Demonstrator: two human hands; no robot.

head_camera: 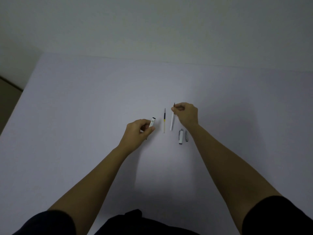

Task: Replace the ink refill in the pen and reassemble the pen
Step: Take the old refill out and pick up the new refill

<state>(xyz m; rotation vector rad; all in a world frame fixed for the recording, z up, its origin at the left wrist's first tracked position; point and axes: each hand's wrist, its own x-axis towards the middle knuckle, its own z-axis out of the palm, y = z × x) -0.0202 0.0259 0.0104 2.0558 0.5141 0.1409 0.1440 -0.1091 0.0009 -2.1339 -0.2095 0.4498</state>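
My left hand grips a white pen barrel with a dark open end pointing away from me. My right hand pinches the tip end of a white ink refill, which hangs slanted with its lower end near the table. Between the two hands a second refill with a dark upper part and a yellowish lower part lies flat on the table. Below my right hand lie a white pen cap section and a small grey clip piece.
The white table spreads wide around the parts; its far edge meets a pale wall, and its left edge drops to a dark floor strip. Dark sleeves cover both upper arms at the bottom of the view.
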